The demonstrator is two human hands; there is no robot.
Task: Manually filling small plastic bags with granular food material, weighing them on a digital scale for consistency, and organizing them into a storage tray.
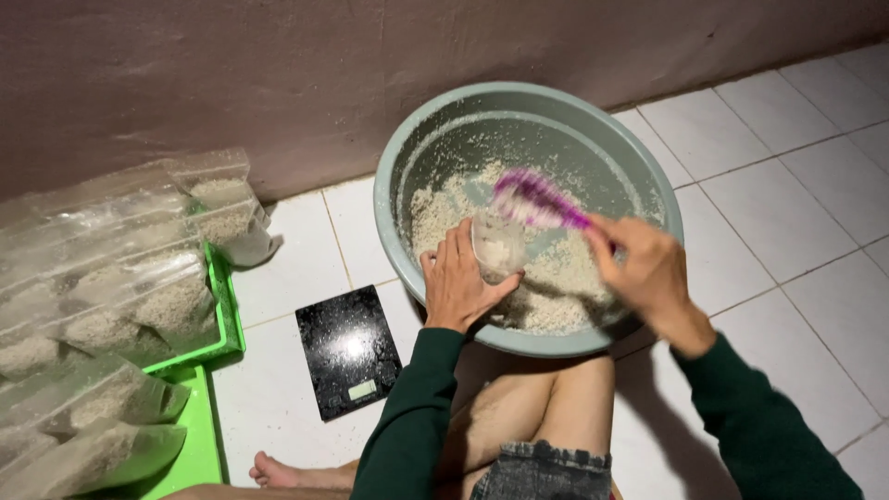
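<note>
hands (556, 273) over grain basin (407, 167) — scale (347, 350), filled bags (139, 306) left

A clear plastic bag (497, 245), open-mouthed and upright, sits over the near-left part of the grain inside the basin. A purple-and-white scoop (535, 200), blurred, tilts above the bag's mouth. Pale, coarse grain (556, 278) heaps along the near side of the round grey-green basin (398, 157), which rests on the tiled floor against the wall.
</note>
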